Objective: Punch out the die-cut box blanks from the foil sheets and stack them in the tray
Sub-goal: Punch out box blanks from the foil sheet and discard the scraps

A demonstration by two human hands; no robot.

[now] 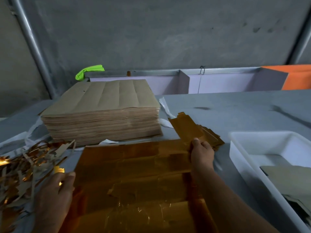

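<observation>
Foil sheet (pixel 134 174) lies gold side up right in front of you, held between your two hands and not yet cleared of its blanks; the risks run like this. At far left the scrap pile (pixel 18 169) crowds your left hand (pixel 53 195), so a strip could snag and ride along with the sheet. That hand pinches the sheet's left edge, thumb on top, the fingers hidden beneath; pull unevenly and the foil will likely crease or tear across a blank. The stack of sheets (pixel 104 111) stands just behind, close enough to be nudged. Your right hand (pixel 201 153) is curled round the far right corner; whether it has a blank or only waste, you cannot tell from here. Loose blanks (pixel 186 128) beside it could slide; the tray (pixel 269 142) sits well to the right, so carry them flat.
</observation>
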